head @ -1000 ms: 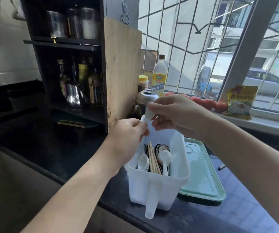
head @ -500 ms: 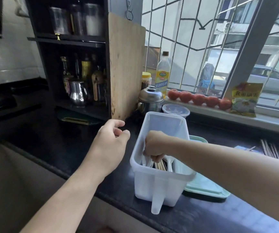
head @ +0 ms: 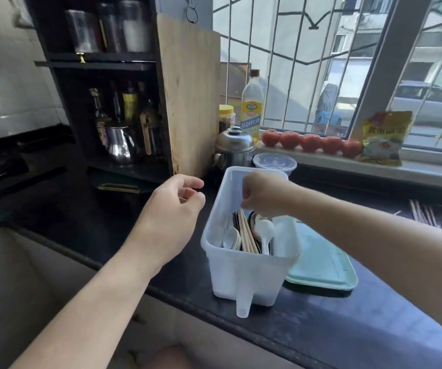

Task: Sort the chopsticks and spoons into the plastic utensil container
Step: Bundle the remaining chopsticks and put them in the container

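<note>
A translucent white plastic utensil container (head: 243, 272) held two white plastic spoons (head: 264, 231) and several wooden chopsticks (head: 247, 235). The right hand (head: 265, 194) hung over them, grip unclear; the left hand (head: 172, 209) hovered beside it, fingers loosely curled, empty.

White plastic container (head: 243, 272) on dark counter (head: 321, 328) w/ spoons (head: 263, 231) & chopsticks (head: 247, 235) inside. Right hand (head: 265, 194) curled over its opening, just above chopstick tops. Left hand (head: 172, 209) hovers beside it, fingers loose, holding nothing. Green lid (head: 323, 265) lies flat to container's right.

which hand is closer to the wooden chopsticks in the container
Right. The right hand is inside the plastic utensil container, just above the wooden chopsticks; the left hand hovers outside, left of it.
</note>
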### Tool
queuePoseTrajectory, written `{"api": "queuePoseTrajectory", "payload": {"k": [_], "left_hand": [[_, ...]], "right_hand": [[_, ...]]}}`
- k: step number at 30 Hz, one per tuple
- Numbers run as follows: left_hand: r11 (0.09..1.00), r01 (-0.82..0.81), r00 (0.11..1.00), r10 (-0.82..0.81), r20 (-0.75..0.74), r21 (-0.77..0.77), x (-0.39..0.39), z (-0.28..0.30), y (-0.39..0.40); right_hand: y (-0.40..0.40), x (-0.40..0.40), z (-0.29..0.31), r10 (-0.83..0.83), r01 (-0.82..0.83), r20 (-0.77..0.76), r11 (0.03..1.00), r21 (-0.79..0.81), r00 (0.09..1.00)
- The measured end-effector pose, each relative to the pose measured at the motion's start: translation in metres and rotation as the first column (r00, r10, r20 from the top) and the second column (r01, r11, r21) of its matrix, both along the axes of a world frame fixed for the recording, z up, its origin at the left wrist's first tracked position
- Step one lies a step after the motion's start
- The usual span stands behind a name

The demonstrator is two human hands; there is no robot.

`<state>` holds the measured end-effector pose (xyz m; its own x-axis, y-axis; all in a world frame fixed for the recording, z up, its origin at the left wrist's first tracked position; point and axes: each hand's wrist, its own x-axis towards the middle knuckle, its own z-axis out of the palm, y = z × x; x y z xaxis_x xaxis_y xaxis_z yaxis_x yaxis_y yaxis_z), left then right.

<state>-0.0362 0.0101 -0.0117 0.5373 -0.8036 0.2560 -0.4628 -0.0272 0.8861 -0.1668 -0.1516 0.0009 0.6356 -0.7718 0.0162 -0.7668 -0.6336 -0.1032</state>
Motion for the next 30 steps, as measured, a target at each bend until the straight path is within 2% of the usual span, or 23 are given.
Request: {"api": "queuePoseTrajectory", "payload": {"k": [2,4,6,8,10,13,15,17,21,26,28,29,30], "left_hand": [[0.997,0.032,0.999,-0.031,0.008,-0.065,-0.017,0.006,-0.002],[0.985,0.099,0.993,-0.106,-0.042,-0.138,-0.045,0.014,-0.009],[0.959,0.189,0.972,-0.213,-0.097,-0.209,-0.086,0.021,-0.019],[0.924,0.288,0.931,-0.332,-0.154,-0.251,-0.137,0.017,-0.028],[0.892,0.407,0.890,-0.436,-0.136,-0.196,-0.193,0.001,-0.039],[0.854,0.520,0.854,-0.520,-0.030,0.009,-0.266,-0.049,-0.066],[0.847,0.499,0.826,-0.528,0.195,0.183,-0.298,-0.088,-0.084],[0.834,0.476,0.736,-0.552,0.392,0.280,-0.317,-0.115,-0.098],[0.856,0.435,0.596,-0.506,0.624,0.279,-0.331,-0.137,-0.128],[0.914,0.349,0.604,-0.389,0.695,0.209,-0.336,-0.140,-0.135],[0.915,0.360,0.619,-0.381,0.687,0.183,-0.334,-0.142,-0.132],[0.915,0.367,0.635,-0.379,0.673,0.168,-0.333,-0.143,-0.132],[0.915,0.373,0.652,-0.377,0.658,0.154,-0.332,-0.143,-0.132]], "right_hand": [[0.003,-0.032,0.021,0.002,0.000,0.229,1.000,-0.009,0.973],[0.007,-0.068,0.033,-0.034,0.033,0.426,0.999,0.008,0.904],[0.013,-0.108,0.034,-0.111,0.087,0.515,0.994,0.071,0.850],[0.020,-0.150,0.022,-0.244,0.132,0.582,0.965,0.227,0.776],[0.030,-0.197,0.000,-0.373,0.181,0.633,0.920,0.348,0.678],[0.047,-0.269,-0.052,-0.515,0.281,0.625,0.853,0.439,0.587],[0.058,-0.319,-0.087,-0.621,0.381,0.581,0.783,0.491,0.527],[0.069,-0.370,-0.114,-0.701,0.477,0.561,0.712,0.516,0.440],[0.090,-0.459,-0.140,-0.770,0.616,0.585,0.596,0.515,0.256],[0.083,-0.504,-0.155,-0.802,0.650,0.590,0.499,0.574,0.095],[0.068,-0.505,-0.155,-0.783,0.669,0.617,0.499,0.551,0.076],[0.059,-0.503,-0.154,-0.769,0.700,0.629,0.512,0.497,0.116],[0.049,-0.502,-0.153,-0.752,0.743,0.620,0.542,0.391,0.222]]}}
